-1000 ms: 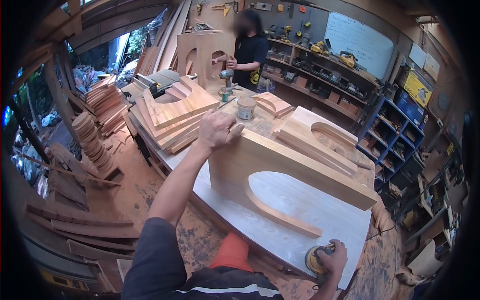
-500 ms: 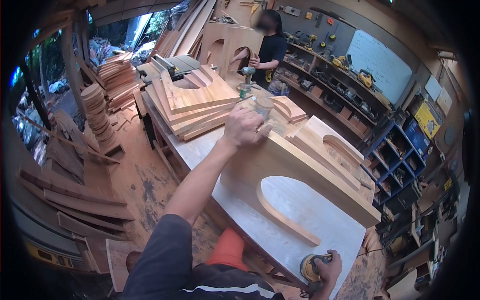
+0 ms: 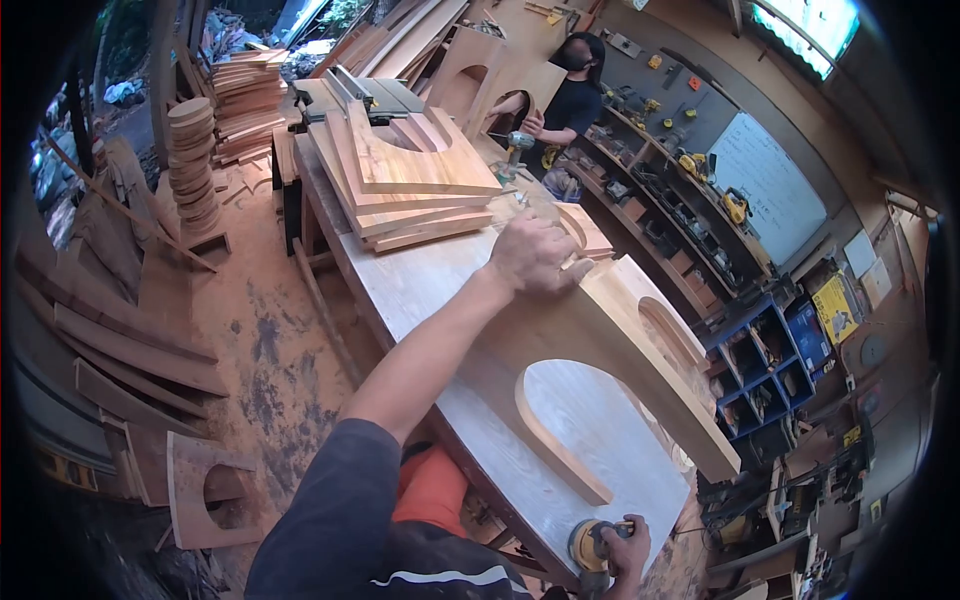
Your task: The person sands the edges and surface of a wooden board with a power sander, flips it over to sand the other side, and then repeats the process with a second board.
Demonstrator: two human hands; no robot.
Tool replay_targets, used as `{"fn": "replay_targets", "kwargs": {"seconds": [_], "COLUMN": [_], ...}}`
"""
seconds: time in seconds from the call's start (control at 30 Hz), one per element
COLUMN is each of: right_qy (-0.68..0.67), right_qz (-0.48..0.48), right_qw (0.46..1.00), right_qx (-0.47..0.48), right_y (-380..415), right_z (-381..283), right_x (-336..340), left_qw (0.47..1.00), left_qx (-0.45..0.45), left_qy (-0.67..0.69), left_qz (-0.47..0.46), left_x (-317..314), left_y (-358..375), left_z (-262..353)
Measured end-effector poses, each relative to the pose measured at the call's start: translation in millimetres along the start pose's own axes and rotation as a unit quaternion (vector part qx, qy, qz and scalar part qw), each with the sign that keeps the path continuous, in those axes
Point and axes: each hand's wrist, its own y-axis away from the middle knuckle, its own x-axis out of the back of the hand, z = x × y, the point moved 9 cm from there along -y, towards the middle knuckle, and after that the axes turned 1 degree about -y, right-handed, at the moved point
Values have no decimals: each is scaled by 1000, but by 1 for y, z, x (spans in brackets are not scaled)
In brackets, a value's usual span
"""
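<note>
My left hand [image 3: 540, 254] grips the top corner of a wooden panel [image 3: 500, 345] that stands on its edge on the pale worktop [image 3: 590, 400]. A rounded arch is cut out of this panel, and its lower arm points toward the near end of the worktop. My right hand [image 3: 627, 548] is wrapped round a yellow and black sander [image 3: 590, 545] at the worktop's near corner, apart from the panel. A stack of cut panels [image 3: 420, 170] lies beyond my left hand.
A co-worker [image 3: 575, 100] holds a wooden box-like piece [image 3: 470, 80] behind the stack. A green drill [image 3: 518, 142] stands near them. More cut panels [image 3: 650, 300] lie behind my panel. Round discs [image 3: 192, 165] are piled at left; blue shelving [image 3: 770, 370] stands at right.
The camera view has turned, so the scene appears shifted and tilted. My left hand still holds the panel's corner and my right hand still holds the sander.
</note>
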Motion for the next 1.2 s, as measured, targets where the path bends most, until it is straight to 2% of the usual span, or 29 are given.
{"fn": "replay_targets", "kwargs": {"seconds": [0.37, 1.0, 1.13, 1.2], "right_qy": [26, 5, -7, -19], "right_qz": [21, 18, 25, 11], "right_qw": [999, 999, 1000, 999], "right_qx": [-19, -27, -5, -37], "right_y": [6, 6, 4, 7], "right_z": [1, -7, -7, -12], "right_x": [1, 5, 5, 6], "left_qw": [997, 999, 1000, 1000], "left_qx": [13, 13, 15, 17], "left_qy": [12, 12, 11, 8], "left_qz": [-70, -32, -21, -24], "left_x": [-14, -8, -6, -5], "left_y": [1, 3, 2, 1], "left_z": [-3, -5, -4, -4]}}
